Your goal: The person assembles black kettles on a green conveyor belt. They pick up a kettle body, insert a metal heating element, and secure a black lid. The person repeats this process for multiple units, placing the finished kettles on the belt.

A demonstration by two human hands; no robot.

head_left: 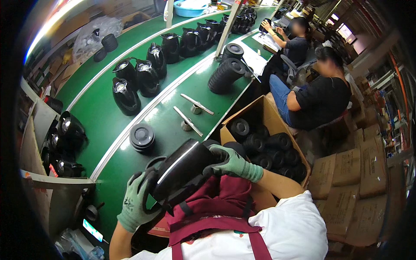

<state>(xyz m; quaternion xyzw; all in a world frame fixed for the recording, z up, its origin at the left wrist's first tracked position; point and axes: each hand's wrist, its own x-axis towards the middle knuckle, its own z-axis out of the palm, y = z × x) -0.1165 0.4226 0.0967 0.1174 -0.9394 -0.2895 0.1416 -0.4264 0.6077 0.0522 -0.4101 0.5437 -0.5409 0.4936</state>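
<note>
1. Green-gloved left hand [138, 201] and right hand [234, 163]: fingers gripping a glossy black rounded vessel [184, 170] tilted above the lap [219, 197].
2. Open brown cardboard box [269, 111] (near the right hand): round black pieces [279, 142] inside.

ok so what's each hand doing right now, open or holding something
Left hand: closed around the left end of the black jug.
Right hand: closed on the same jug's other end.

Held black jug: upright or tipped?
Tipped: the black jug shows its long side, lying slantwise between the left hand and right hand.
</note>
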